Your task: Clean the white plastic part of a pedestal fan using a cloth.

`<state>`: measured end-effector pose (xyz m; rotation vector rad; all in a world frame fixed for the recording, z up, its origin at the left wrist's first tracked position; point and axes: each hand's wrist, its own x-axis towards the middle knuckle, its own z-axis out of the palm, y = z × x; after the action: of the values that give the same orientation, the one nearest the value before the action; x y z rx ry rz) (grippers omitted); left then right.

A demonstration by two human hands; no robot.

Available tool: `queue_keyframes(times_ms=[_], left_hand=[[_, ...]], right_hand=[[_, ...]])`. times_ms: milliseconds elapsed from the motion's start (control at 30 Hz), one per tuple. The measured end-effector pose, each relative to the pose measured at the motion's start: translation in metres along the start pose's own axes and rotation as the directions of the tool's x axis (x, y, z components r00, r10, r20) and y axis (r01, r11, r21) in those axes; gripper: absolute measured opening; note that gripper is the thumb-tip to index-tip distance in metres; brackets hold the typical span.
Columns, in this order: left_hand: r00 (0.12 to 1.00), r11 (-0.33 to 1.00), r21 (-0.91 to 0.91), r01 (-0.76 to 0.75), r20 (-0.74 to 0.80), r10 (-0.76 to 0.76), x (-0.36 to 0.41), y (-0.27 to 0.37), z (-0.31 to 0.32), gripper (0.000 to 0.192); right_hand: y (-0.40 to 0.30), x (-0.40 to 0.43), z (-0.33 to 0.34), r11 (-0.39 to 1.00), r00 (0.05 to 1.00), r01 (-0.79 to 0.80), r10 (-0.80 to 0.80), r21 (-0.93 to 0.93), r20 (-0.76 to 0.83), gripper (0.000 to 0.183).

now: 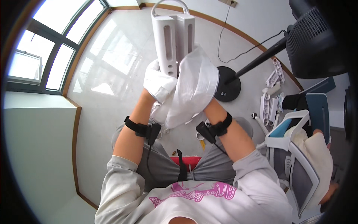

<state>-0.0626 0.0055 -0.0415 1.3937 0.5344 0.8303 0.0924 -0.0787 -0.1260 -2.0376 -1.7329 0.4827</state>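
In front of me rises a white slotted plastic frame (168, 42), made of two panels side by side with a curved loop at the far end. My left hand (158, 79), in a white glove, holds its near left side. A loose, crumpled white bag or sheet (193, 81) drapes over my right hand at the frame's near right side. The fingers of that hand are hidden, so its grip does not show. Part of the bag hangs down between my wrists.
A black pedestal fan (310, 42) stands ahead to the right on a round base (228, 84), its cable on the floor. White plastic parts (268, 107) lie farther right. A person sits on a mesh-backed chair (300, 173) there. At left are a window (56, 44) and a low wall.
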Motion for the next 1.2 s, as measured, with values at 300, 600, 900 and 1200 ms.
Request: queue_keyframes(times_ms=[300,600,900,1200], left_hand=[[0.935,0.949,0.261,0.176,-0.345,-0.079,0.014,-0.02,0.019,0.036],[0.925,0.812,0.516,0.273,-0.372,-0.074,0.03,-0.021,0.014,0.03],[0.818,0.91,-0.413,0.043,-0.509,-0.269,0.062,0.031,-0.012,0.027],[0.918,0.868,-0.494,0.054,-0.316,-0.238,0.068,-0.019,-0.024,0.031]], right_hand=[[0.018,0.014,-0.001,0.999,0.999,0.007,-0.005,0.049,-0.044,0.06],[0.016,0.011,-0.007,0.998,0.999,0.035,-0.033,0.056,-0.022,0.061],[0.016,-0.011,0.001,0.997,1.0,0.019,-0.018,0.071,-0.005,0.061],[0.016,-0.013,0.003,0.997,1.0,-0.001,0.003,0.076,-0.027,0.062]])
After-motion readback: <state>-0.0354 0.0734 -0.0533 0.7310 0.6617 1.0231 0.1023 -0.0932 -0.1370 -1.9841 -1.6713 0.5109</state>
